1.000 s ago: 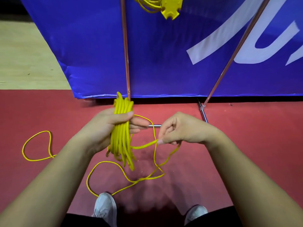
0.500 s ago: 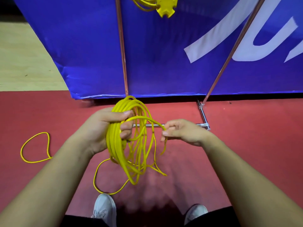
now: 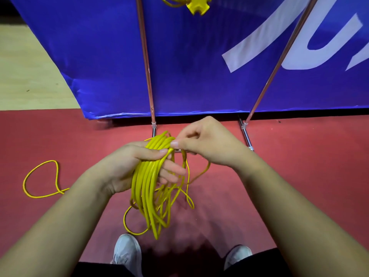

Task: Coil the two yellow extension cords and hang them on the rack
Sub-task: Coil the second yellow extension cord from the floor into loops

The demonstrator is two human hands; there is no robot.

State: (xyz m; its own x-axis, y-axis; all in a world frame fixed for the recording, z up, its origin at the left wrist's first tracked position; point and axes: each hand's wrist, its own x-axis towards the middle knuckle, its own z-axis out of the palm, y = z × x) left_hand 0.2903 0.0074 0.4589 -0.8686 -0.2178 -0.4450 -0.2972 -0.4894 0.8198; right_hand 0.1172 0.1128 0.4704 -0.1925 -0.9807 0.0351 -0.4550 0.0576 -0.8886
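Middle of the frame: the left hand point(image 3: 137, 166) has its grip wrapped round the coiled cord point(image 3: 144, 188), thumb clamped across the top of the bundle and fingers poking out on the far side, with the loops dangling above the red floor point(image 3: 299, 166). The right hand point(image 3: 207, 144) sits just up and right of it, grip narrowed to a pinch on a strand at the top of the coil. The thumb covers the exact spot, so I can't tell how much cord is in there. A loose yellow loop point(image 3: 40, 176) lies on the floor at the left of the frame, and where it leads is hidden behind the left forearm. Up at the top edge, the second cord point(image 3: 173, 2) and its yellow socket block point(image 3: 197, 6) are cut off by the frame. They hang in front of the blue banner point(image 3: 99, 56) beside a rack pole point(image 3: 144, 56), and whatever they hang from is out of shot.
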